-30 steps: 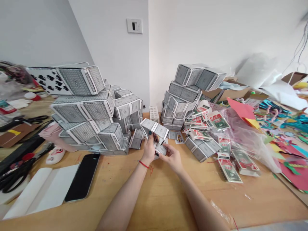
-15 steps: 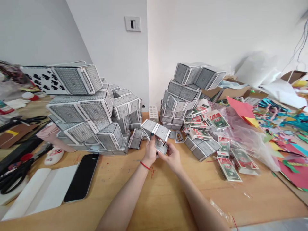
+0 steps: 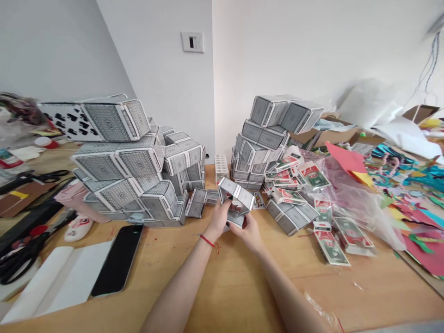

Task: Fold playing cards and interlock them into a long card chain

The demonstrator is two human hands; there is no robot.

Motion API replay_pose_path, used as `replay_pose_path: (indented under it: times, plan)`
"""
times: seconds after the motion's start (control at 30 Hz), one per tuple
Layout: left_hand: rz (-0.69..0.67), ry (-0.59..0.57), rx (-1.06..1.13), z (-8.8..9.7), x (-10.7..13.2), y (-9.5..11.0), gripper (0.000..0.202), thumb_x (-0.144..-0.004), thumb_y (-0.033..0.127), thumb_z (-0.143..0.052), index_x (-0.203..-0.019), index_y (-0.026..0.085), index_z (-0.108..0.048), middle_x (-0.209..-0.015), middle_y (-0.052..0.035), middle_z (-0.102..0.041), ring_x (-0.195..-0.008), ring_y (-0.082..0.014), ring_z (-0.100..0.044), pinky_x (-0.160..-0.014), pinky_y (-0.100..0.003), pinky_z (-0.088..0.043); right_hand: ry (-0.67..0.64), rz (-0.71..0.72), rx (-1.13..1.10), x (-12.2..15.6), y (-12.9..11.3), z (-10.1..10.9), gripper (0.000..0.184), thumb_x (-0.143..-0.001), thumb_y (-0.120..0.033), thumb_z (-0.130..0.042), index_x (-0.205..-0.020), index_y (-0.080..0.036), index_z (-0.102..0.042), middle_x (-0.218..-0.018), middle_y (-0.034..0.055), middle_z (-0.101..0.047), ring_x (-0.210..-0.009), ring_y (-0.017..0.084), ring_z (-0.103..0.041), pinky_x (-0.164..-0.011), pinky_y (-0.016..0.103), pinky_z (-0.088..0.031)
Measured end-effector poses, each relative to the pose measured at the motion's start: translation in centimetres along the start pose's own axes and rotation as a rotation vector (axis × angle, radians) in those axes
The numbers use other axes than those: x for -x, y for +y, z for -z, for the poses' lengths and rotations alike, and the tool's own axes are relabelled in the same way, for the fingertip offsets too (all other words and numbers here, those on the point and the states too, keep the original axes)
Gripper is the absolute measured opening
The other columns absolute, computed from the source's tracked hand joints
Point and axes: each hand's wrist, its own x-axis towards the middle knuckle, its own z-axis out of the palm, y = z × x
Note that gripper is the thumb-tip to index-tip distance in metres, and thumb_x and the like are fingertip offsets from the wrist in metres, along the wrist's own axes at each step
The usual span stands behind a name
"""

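Between my hands is a hollow block folded from grey-backed playing cards, held above the table with its open end toward me. My left hand grips its left side, the thumb reaching into the opening. The fingers of my right hand close on its lower right edge. Left of it rises a stack of similar card blocks; a second stack stands behind and to the right. Small card blocks lie just beyond my left hand, and a longer card block rests right of my right hand.
Red and green card boxes lie scattered at right beside clear plastic and coloured paper. On the left are a black phone, white paper, scissors and a white mouse-shaped object.
The card block has moved slightly right and turned so its hollow inside faces me. My left thumb now reaches into the opening. Both hands still hold it, and the view has tilted up a little.
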Motion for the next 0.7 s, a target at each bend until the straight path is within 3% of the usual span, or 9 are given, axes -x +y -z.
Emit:
replay_pose_path:
  times: [0.1,0.2,0.3,0.37,0.43,0.53,0.63,0.7]
  plan:
    - [0.011,-0.166,-0.122,0.7,-0.1,0.5,0.026,-0.065,0.020,-0.056,-0.091,0.016,-0.055,-0.081,-0.0017,-0.061,-0.073,-0.0137,-0.056,-0.067,-0.025,-0.042,-0.044,-0.050,-0.057,-0.3,-0.1,0.4,0.044,-0.062,-0.027,-0.067,-0.102,-0.018,-0.050,-0.098,0.0070,-0.060,-0.088,0.021,-0.058,-0.077,0.034,-0.048]
    - [-0.066,-0.170,-0.370,2.0,-0.5,1.3,0.023,-0.064,0.014,-0.051,-0.087,0.016,-0.056,-0.078,-0.0012,-0.060,-0.072,-0.0131,-0.055,-0.066,-0.023,-0.042,-0.054,-0.108,-0.133,-0.4,-0.2,0.9,0.062,-0.059,-0.028,-0.070,-0.114,-0.022,-0.041,-0.103,0.0071,-0.058,-0.087,0.020,-0.059,-0.073,0.034,-0.051]
    - [-0.096,-0.195,-0.669,3.1,-0.8,2.4,0.015,-0.069,0.020,-0.048,-0.079,0.015,-0.058,-0.069,-0.0006,-0.059,-0.064,-0.0133,-0.054,-0.058,-0.023,-0.041,0.028,-0.147,-0.212,-0.5,-0.4,1.4,0.076,-0.057,-0.031,-0.072,-0.122,-0.027,-0.031,-0.114,0.0087,-0.052,-0.082,0.020,-0.060,-0.061,0.032,-0.054]
    - [-0.060,-0.244,-0.782,3.5,-0.6,3.1,0.020,-0.073,0.028,-0.048,-0.080,0.015,-0.060,-0.063,-0.0003,-0.058,-0.057,-0.0132,-0.053,-0.053,-0.023,-0.040,0.130,-0.163,-0.276,-0.7,-0.5,1.7,0.075,-0.058,-0.033,-0.071,-0.121,-0.029,-0.031,-0.119,0.0085,-0.048,-0.082,0.020,-0.060,-0.058,0.032,-0.054]
    - [-0.007,-0.264,-0.794,3.7,-0.3,3.8,0.030,-0.074,0.034,-0.050,-0.095,0.015,-0.059,-0.065,0.0000,-0.058,-0.052,-0.0124,-0.053,-0.050,-0.022,-0.039,0.244,-0.174,-0.340,-1.1,-0.5,2.3,0.067,-0.059,-0.034,-0.070,-0.117,-0.029,-0.036,-0.116,0.0067,-0.049,-0.079,0.019,-0.061,-0.057,0.032,-0.054]
    - [0.017,-0.239,-0.662,4.0,0.1,4.8,0.054,-0.069,0.035,-0.059,-0.121,0.024,-0.045,-0.075,-0.0005,-0.060,-0.050,-0.0101,-0.053,-0.047,-0.020,-0.039,0.328,-0.182,-0.384,-1.7,0.0,3.4,0.049,-0.065,-0.038,-0.065,-0.106,-0.024,-0.045,-0.105,0.0047,-0.055,-0.071,0.016,-0.062,-0.059,0.031,-0.053]
    - [-0.030,-0.237,-0.503,4.7,0.2,5.7,0.051,-0.068,0.031,-0.062,-0.117,0.026,-0.050,-0.084,-0.0028,-0.062,-0.057,-0.0095,-0.053,-0.051,-0.019,-0.042,0.396,-0.169,-0.234,-2.1,1.0,4.5,0.043,-0.064,-0.040,-0.063,-0.099,-0.019,-0.050,-0.090,0.0040,-0.059,-0.062,0.014,-0.060,-0.056,0.029,-0.050]
    - [-0.018,-0.209,-0.404,5.2,0.1,6.2,0.044,-0.067,0.031,-0.063,-0.110,0.024,-0.057,-0.090,-0.0053,-0.062,-0.059,-0.0105,-0.052,-0.050,-0.020,-0.044,0.362,-0.157,0.002,-2.2,1.7,4.8,0.039,-0.064,-0.040,-0.061,-0.094,-0.016,-0.054,-0.085,0.0055,-0.061,-0.060,0.015,-0.058,-0.053,0.028,-0.047]
